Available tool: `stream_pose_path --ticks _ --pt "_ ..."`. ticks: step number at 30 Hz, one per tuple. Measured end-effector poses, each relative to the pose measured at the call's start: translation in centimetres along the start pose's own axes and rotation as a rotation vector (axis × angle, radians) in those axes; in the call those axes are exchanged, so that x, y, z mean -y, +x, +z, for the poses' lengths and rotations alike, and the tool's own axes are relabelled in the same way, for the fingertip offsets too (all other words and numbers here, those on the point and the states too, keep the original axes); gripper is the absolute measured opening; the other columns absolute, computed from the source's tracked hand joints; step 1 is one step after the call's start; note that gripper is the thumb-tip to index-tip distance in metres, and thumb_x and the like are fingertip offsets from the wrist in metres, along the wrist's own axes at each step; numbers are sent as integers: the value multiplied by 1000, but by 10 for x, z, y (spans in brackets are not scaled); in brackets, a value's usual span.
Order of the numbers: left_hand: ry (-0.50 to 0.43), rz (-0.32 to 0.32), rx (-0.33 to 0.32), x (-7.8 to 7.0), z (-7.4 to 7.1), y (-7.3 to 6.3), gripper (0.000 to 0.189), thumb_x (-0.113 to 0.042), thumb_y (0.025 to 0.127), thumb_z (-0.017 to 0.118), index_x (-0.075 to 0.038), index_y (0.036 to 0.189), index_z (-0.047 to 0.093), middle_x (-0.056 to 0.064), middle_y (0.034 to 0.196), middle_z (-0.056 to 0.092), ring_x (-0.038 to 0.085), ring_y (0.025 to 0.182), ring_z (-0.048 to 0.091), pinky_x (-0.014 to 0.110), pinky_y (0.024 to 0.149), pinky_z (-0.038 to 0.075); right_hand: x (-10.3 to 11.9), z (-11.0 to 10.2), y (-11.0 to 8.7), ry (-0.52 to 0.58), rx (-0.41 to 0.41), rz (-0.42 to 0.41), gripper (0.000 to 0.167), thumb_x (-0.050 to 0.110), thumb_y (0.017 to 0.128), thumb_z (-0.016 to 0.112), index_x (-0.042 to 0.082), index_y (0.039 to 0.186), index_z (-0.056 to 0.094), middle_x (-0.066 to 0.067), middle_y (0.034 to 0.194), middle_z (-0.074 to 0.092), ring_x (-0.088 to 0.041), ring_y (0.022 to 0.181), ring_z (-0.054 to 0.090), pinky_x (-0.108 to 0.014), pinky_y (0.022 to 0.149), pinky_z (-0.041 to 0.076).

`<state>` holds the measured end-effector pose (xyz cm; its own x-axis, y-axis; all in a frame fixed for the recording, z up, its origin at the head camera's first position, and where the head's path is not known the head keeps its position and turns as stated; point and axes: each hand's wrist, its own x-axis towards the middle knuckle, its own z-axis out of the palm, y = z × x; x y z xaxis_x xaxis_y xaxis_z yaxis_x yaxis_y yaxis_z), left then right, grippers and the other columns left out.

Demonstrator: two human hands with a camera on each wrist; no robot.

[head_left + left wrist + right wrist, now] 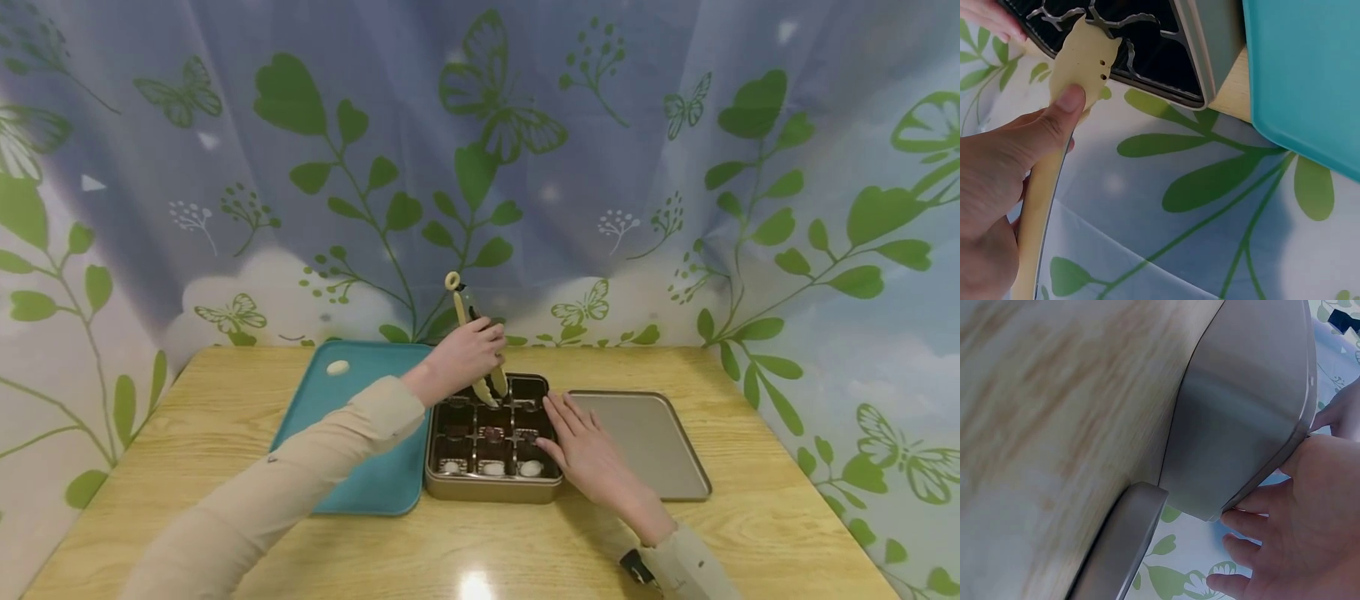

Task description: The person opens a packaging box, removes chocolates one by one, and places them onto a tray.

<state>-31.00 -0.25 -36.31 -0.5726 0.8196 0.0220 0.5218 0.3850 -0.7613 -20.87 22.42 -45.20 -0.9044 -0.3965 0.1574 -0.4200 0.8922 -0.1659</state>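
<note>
My left hand [471, 354] grips pale yellow tongs [460, 310], their tips pointing down over the back row of a divided metal tin [491, 492]. Close up in the left wrist view, one tong tip [1085, 59] is shaped like an animal head, and the thumb presses just behind it. What lies between the tips is hidden. White pieces [530, 468] sit in the front compartments, and a dark reddish piece [492, 434] is in the middle one. My right hand [588, 450] rests on the tin's right rim, fingers extended, thumb over the edge.
Left of the tin lies a teal tray [367, 487] bearing one white oval piece [337, 367]. A flat metal lid [648, 442] lies to the tin's right on the wooden table [757, 525]. A patterned curtain [600, 208] hangs right behind the table.
</note>
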Motion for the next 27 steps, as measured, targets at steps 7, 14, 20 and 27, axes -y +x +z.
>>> stream_pose_path --ticks 7,14,20,27 --pt "-14 -12 65 -8 -4 3 24 -25 97 70 -30 120 75 -10 136 61 15 128 49 35 106 38 0 0 1 2 -9 -13 67 38 108 48 -2 158 30 -18 164 25 -39 151 25 -63 117 25" --pt "-35 -31 74 -12 -4 3 25 -25 95 72 -30 120 75 -8 138 60 16 133 47 37 111 37 2 -1 2 7 -18 -12 66 36 107 49 -4 156 32 -20 163 28 -40 151 25 -64 117 26" --pt "-78 -71 25 -9 0 -4 26 -28 93 74 -31 119 76 -8 135 62 16 130 49 35 107 40 3 -2 2 15 -12 -9 66 37 107 49 -3 157 31 -20 164 27 -39 151 24 -64 117 25" --pt "-148 -142 -78 -4 12 -19 32 -28 92 76 -30 123 73 -6 127 65 19 120 53 36 98 42 3 -1 0 26 -18 -2 66 35 107 50 -5 156 31 -21 163 27 -40 151 25 -64 118 23"
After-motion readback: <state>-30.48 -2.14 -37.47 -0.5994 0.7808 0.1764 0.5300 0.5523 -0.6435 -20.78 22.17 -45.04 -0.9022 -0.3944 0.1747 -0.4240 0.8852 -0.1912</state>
